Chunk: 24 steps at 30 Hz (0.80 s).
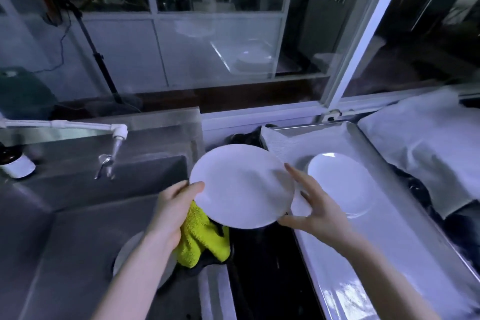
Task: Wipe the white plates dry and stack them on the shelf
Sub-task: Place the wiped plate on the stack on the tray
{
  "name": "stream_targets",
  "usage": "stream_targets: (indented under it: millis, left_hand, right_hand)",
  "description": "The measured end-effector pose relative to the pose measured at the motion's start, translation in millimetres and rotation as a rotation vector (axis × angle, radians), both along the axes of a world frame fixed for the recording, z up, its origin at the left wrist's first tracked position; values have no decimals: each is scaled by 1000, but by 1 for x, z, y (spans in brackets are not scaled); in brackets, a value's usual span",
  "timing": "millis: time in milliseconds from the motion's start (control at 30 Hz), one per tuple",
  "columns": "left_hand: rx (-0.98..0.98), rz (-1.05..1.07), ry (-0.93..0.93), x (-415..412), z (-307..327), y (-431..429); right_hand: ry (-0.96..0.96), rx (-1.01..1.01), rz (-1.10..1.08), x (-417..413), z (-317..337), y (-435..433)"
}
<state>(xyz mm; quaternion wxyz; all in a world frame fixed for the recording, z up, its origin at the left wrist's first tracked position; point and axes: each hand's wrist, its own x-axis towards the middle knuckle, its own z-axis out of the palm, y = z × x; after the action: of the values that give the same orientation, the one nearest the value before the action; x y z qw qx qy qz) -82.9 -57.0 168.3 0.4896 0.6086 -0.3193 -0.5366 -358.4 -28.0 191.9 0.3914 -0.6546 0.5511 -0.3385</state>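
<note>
- The white plate [241, 187] is held up, tilted, between the sink [78, 215] and the tray [376, 254].
- The left hand [171, 205] pinches the plate's left rim, with the yellow cloth [200, 239] bunched beneath.
- The right hand [317, 205], fingers spread, clasps the right rim.
- The plate is probably stiff, breakable and slick when wet, so opposite rims look the safest hold.

— How much of the left hand [171, 213] do we see?
— Only its thumb, on the rim of the held plate [241, 187]; the fingers are behind the plate. That hand and plate cover half the yellow cloth [200, 239].
— And in the sink [78, 228]?
— A pale round thing [124, 249], mostly under the left forearm; we cannot name it.
— The right hand [319, 205]?
— We cannot tell whether it grips the rim or only touches it. It hides the near rim of the second plate [342, 184].
— The edges?
— The bottle [15, 163] is cut off at the left, the tray [415, 215] at the lower right
</note>
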Motion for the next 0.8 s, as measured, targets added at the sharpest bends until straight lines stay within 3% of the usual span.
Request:
stream_targets:
  millis: [67, 200, 367, 600, 800]
  left_hand:
    - [3, -25, 2, -28, -5, -6]
    - [11, -106, -28, -84, -18, -18]
    - [-29, -288, -113, -150, -37, -30]
    - [24, -632, -169, -212, -45, -60]
    - [-33, -592, -325, -245, -66, -86]
  right_hand:
    - [-311, 115, -211, -31, -5, 1]
    - [-475, 269, -537, -74, -27, -4]
    - [-357, 205, -715, -127, -49, -7]
    - [-375, 213, -872, -202, -74, -26]
    - [-421, 240, -923, -229, -93, -48]
